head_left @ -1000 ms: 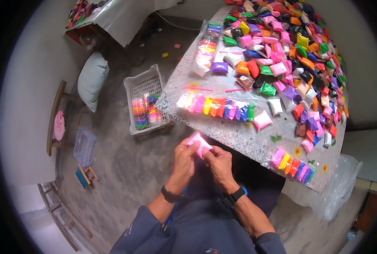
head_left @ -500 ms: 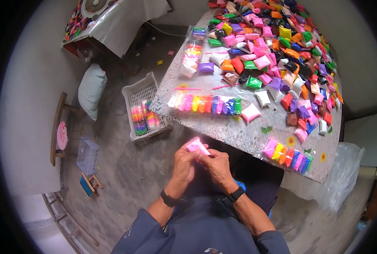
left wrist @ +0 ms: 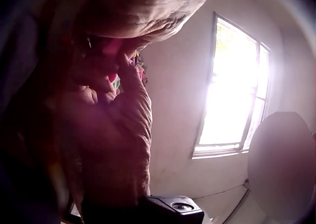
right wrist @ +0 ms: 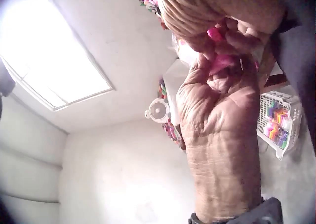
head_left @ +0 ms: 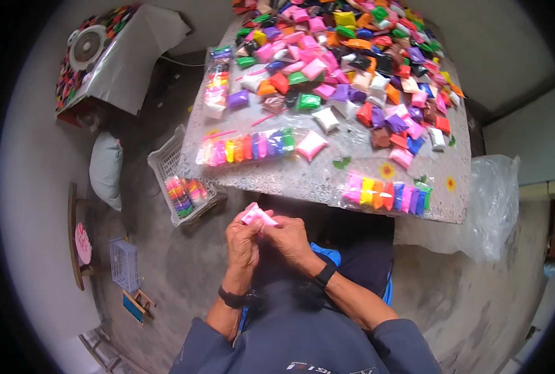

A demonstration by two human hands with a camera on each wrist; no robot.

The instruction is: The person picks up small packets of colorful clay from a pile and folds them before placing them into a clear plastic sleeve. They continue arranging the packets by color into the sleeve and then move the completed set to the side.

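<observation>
In the head view both hands are together in front of the body, at the table's near edge. They hold a small pink packet (head_left: 257,215) between them. My left hand (head_left: 242,244) grips its left side with thumb and fingers. My right hand (head_left: 290,240) pinches the right end with curled fingers. In the right wrist view a bit of the pink packet (right wrist: 223,63) shows between the hands, the rest covered by fingers. The left wrist view is dark, with much of the packet hidden.
A table (head_left: 315,181) bears a big heap of coloured packets (head_left: 352,56). Clear bags with rows of packets (head_left: 246,146) (head_left: 386,194) lie near its front edge, beside a loose pink packet (head_left: 312,144). A white crate (head_left: 165,156) stands on the floor at left; plastic film (head_left: 492,212) hangs at right.
The head view has turned, so the table, crate and hands appear further left. Both hands keep hold of the pink packet, which has tilted slightly between the fingers.
</observation>
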